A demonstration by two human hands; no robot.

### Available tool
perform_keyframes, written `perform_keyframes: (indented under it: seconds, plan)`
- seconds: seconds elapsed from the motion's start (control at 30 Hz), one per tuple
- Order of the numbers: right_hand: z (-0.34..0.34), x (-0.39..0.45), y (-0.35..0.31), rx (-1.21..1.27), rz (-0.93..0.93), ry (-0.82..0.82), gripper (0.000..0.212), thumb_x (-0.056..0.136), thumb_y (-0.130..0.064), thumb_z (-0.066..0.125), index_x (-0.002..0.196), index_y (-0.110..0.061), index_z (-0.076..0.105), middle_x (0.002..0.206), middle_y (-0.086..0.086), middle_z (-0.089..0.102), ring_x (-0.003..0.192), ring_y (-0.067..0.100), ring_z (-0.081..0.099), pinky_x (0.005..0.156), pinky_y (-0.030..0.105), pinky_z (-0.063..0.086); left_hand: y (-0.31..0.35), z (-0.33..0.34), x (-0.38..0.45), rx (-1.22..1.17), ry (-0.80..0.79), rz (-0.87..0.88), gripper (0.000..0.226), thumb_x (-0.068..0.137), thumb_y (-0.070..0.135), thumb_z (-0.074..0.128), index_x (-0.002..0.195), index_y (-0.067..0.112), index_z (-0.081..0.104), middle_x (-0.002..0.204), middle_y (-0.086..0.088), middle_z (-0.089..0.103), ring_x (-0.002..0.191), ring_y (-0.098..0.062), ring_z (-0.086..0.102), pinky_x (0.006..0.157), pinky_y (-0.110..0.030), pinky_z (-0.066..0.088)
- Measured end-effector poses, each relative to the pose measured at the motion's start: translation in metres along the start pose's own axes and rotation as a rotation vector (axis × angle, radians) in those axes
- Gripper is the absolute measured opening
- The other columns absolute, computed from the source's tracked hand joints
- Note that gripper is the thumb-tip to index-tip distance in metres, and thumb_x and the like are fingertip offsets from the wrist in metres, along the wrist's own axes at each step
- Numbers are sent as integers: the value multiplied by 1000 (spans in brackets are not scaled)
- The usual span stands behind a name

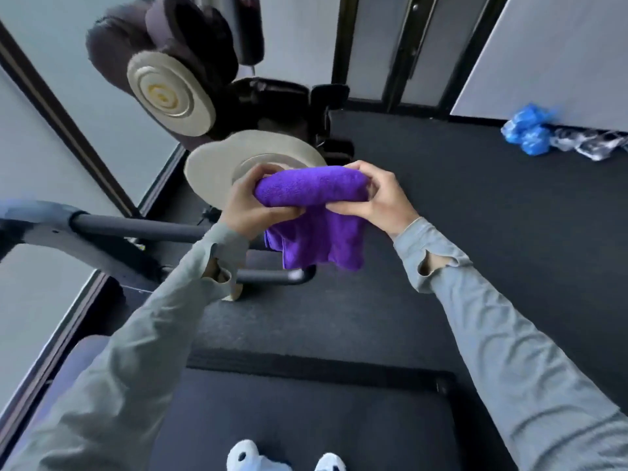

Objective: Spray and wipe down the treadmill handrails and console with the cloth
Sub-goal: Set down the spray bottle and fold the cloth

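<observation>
At the far left a dark padded handrail (136,227) runs from a grey frame toward the middle of the view, and a second, lower bar (275,276) curves round just under the hanging cloth. No console and no spray bottle can be made out.

The left hand (249,202) is closed over the left end of the purple cloth (312,212), fingers curled on top and thumb beneath. The cloth is held in the air between both hands, above the dark floor (475,205) and in front of a pale round disc (217,168) on a piece of gym equipment; it touches nothing but the hands. Its upper part is rolled or folded into a thick pad stretched between the two grips, while the loose layers hang below in soft folds.

The right hand (380,198) pinches the right end of the pad and gathers the fabric under it.

The cloth looks like plush microfibre: light, limp, easily crushed, not slippery and in no way fragile. It should drape round a bar without resistance, so a flat palm behind a folded pad would likely give firmer pressure than a pinch at the edge. The hanging tail could drag or catch; tucking it into the fold seems wise.

Far right, blue and clear crumpled plastic (530,134) lies on the floor by the wall.
</observation>
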State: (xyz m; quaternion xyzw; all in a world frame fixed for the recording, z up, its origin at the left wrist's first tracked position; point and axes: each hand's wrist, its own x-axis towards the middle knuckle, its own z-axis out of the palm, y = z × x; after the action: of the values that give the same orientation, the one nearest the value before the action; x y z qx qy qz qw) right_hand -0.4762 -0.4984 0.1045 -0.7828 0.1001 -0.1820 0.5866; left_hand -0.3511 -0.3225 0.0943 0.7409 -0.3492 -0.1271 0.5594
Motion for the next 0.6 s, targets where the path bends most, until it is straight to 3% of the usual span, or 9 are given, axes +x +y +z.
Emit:
perform_keyframes:
  seconds: [0.07,0.13,0.3,0.37,0.43,0.6]
  plan:
    - [-43,-22,11,-39,38,75,41,65,2,83,94,-17,62,83,-14,65,79,4,59,76,26,51,8,49,11,-19,-55,37,55,39,40,77,85,22,54,80,16,51,72,10,48,73,-9,40]
    - [-76,-40,24,-59,81,162,40,66,4,82,95,-14,61,84,-10,64,78,4,59,76,26,51,13,87,23,-5,-118,72,56,38,43,73,82,18,51,75,19,50,67,12,47,69,-8,38]
    - [-125,-66,57,-82,117,332,41,66,9,81,96,-9,60,84,-6,62,74,-2,57,73,15,49,8,157,58,5,-268,101,46,38,42,75,73,37,46,71,28,56,69,9,50,73,-15,40]
    - [-143,-67,68,-75,133,381,42,66,9,81,98,-8,60,84,-6,62,74,-4,57,74,15,48,8,181,74,0,-289,108,45,38,42,77,72,42,47,84,21,64,79,-4,58,83,-26,47]
    - [-164,-67,78,-75,151,407,42,66,8,82,98,-8,60,84,-6,63,74,-3,57,75,15,49,9,206,85,-7,-292,115,46,38,41,80,72,46,48,100,0,69,93,-22,63,91,-43,48]
    - [-234,-53,110,-96,141,391,42,66,10,81,97,-9,61,85,-6,63,74,-5,58,76,14,48,17,273,117,-28,-301,70,48,36,44,77,71,36,45,88,5,61,84,-13,55,87,-38,47]
